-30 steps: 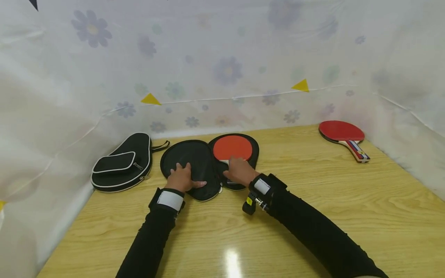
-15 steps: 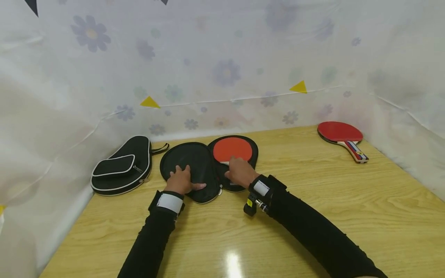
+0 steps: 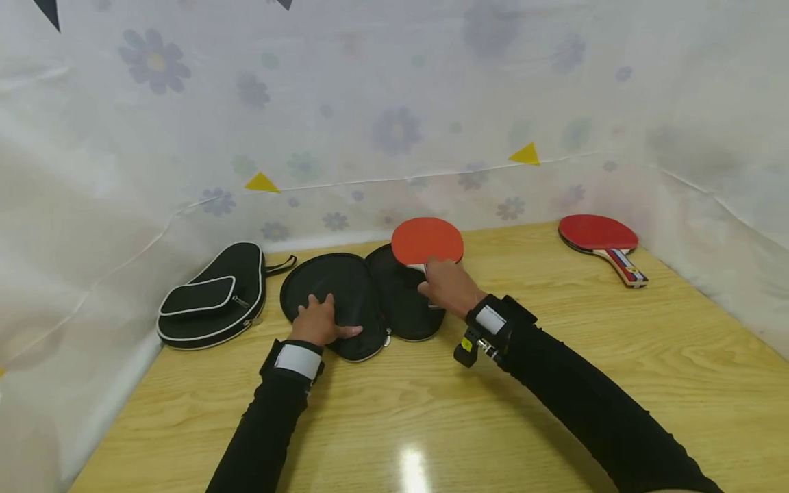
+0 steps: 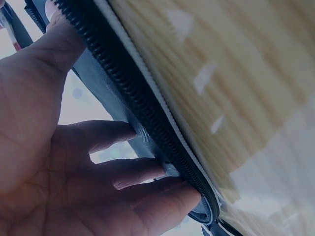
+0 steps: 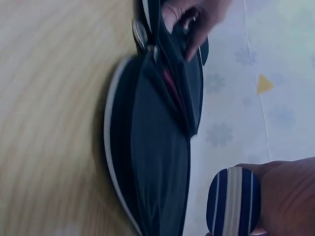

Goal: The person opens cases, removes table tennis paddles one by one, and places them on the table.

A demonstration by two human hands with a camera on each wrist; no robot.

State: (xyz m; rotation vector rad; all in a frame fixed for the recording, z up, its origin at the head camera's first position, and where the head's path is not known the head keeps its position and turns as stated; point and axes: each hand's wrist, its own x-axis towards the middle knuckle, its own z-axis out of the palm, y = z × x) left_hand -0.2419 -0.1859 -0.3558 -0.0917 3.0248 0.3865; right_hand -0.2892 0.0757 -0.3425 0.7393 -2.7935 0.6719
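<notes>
My right hand (image 3: 453, 287) grips the handle of a red table tennis paddle (image 3: 427, 239) over the right half of an open black paddle case (image 3: 403, 308). The paddle's striped handle end (image 5: 234, 201) shows beside that hand in the right wrist view, apart from the case. On the case's left half (image 3: 329, 277), my left hand (image 3: 317, 322) rests with spread fingers. Seen from the left wrist, its fingers (image 4: 142, 169) lie over the zipped edge (image 4: 142, 108) of the case. Most of the paddle handle is hidden by my right hand in the head view.
To the left lies a second black case (image 3: 216, 294) with white piping, a front pocket and a wrist loop. Another red paddle (image 3: 598, 233) lies at the far right of the wooden table (image 3: 555, 356). A flowered white curtain (image 3: 394, 130) hangs behind.
The paddle has come up out of the case's right half, moving to the right and away from me in my right hand. My left hand has stayed on the case.
</notes>
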